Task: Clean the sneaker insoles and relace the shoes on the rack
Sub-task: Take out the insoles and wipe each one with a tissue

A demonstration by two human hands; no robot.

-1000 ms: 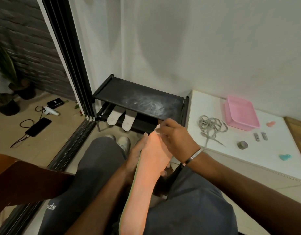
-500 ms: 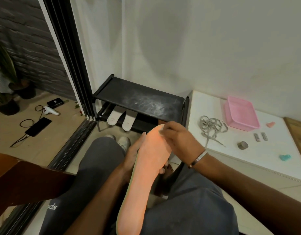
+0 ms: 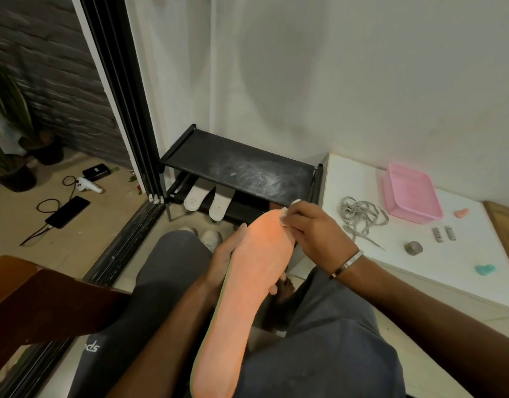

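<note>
**Wiping the toe of the orange insole**

From the head camera, we hold the orange insole [image 3: 247,288] over our lap, its long axis running from the heel near our body up and away to the toe, which points toward the black shoe rack [image 3: 239,170]. Our left hand [image 3: 227,259] cups the insole from below along its left edge, fingers curled under so that fingertips show past the right edge. Our right hand [image 3: 313,231] sits right at the toe end, fingers pinched around a small white wipe [image 3: 286,216] that touches the insole's tip. So the uncleaned length lies toward us from the right hand; we judge the coming stroke should draw down the insole toward the heel. Two white insoles [image 3: 207,199] lie on the rack's lower shelf, and the grey laces [image 3: 359,216] lie in a loose heap on the white platform [image 3: 348,173] to our right, well apart from both hands.
</note>
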